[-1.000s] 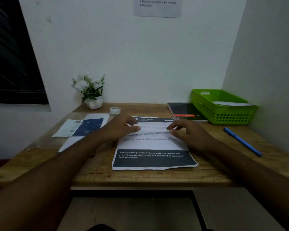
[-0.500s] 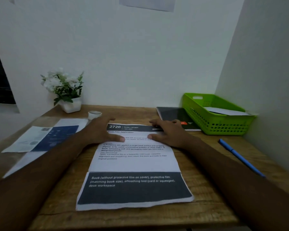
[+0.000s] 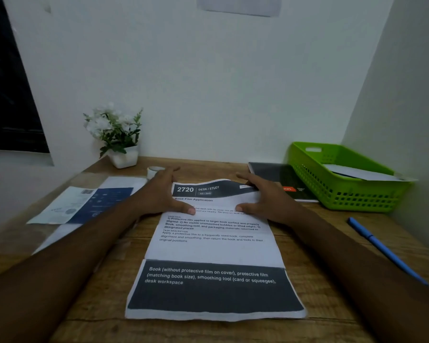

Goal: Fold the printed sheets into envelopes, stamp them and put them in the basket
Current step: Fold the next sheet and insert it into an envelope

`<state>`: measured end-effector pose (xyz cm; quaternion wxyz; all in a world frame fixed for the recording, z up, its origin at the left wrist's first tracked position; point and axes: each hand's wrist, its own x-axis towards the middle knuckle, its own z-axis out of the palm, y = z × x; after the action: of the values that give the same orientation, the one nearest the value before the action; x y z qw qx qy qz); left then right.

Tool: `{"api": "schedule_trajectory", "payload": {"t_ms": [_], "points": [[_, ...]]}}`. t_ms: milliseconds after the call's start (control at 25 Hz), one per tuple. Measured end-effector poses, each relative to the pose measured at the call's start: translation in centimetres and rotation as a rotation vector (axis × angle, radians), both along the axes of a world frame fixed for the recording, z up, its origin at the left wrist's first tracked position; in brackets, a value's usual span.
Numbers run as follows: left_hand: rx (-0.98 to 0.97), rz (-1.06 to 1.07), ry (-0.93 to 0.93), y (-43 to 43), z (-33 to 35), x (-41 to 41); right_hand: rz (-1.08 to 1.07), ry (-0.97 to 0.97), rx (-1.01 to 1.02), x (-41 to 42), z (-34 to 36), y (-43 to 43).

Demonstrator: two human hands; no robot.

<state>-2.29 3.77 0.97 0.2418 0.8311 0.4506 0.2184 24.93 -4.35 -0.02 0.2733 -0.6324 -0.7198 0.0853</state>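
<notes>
Now the far edge of the printed sheet [image 3: 213,248] is no longer flat: half a second ago it lay pressed to the worktop [image 3: 208,169] under our palms, and here it has risen and bows upward in the middle between them. Our left hand [image 3: 159,194] takes the sheet's far left corner, thumb on the printed face and fingers curved round behind the edge, and our right hand [image 3: 265,196] holds the far right corner in the same way. The rest of the page lies flat in front of us, its near dark band just inside the worktop's front edge. A crease already crosses it above that band, so we judge the top flap is the fold in hand, to be brought toward us and pressed down. The green basket [image 3: 344,194] waits at the far right with a white paper [image 3: 357,173] resting in it. More printed sheets [image 3: 84,204] lie to the left, so stamping and several further folds appear to remain. The uneven bow suggests the corners need levelling before we crease.
</notes>
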Motion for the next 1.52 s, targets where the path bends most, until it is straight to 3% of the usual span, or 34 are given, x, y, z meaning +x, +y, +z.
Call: {"api": "schedule_trajectory", "payload": {"t_ms": [160,640,1040,1240,1440,1520], "points": [[-0.039,-0.005,-0.035,0.3,0.0,-0.2,0.042,0.075,-0.02,0.6,0.2,0.2],[0.084,-0.045,-0.151,0.6,0.3,-0.8,0.084,0.209,0.11,1.0,0.6,-1.3],[0.241,-0.138,-0.106,0.6,-0.5,-1.5,0.115,0.012,0.028,0.9,1.1,-2.1],[0.209,-0.31,-0.093,0.8,0.0,-2.2,0.173,-0.008,-0.007,1.7,1.7,-2.0],[0.166,-0.374,0.056,1.1,0.5,-2.8,0.248,-0.258,-0.005,1.8,2.3,-2.4],[0.136,-0.365,0.085,0.5,0.8,-2.7,0.246,-0.236,0.048,1.4,2.3,-2.5]]}}
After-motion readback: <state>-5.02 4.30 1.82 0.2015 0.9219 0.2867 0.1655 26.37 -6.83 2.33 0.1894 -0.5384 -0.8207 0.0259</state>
